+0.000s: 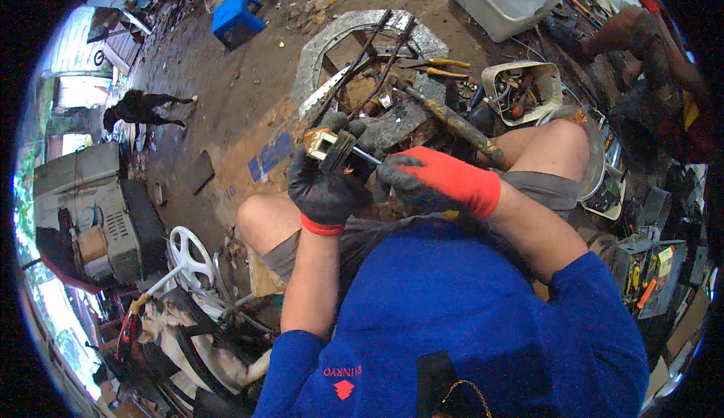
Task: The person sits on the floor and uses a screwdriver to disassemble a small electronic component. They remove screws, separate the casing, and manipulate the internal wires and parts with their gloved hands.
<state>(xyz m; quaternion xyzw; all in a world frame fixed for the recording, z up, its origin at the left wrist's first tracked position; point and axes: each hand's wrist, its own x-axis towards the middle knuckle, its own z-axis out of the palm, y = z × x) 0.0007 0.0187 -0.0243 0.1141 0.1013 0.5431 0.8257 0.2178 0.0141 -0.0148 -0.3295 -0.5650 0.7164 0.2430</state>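
Note:
Both of my hands wear gloves with dark palms and red cuffs or backs. My left hand [328,188] is closed around a small pale-cream and black block-shaped part [324,145], held up in front of my lap. From my closed right hand [437,180] the straight metal shaft of a screwdriver [367,156] reaches left to that part. The screwdriver's handle is hidden in the glove, and I cannot tell exactly where its tip touches. Beyond my hands lies a hammer [452,122] with a worn wooden handle, slanting toward my right knee.
An octagonal metal frame [313,60] lies ahead with dark rods across it and yellow-handled pliers [445,71] beside it. A cream container [494,79] of tools stands at right. A blue plastic box [237,20], a black dog [143,107] and a grey casing [124,226] are left.

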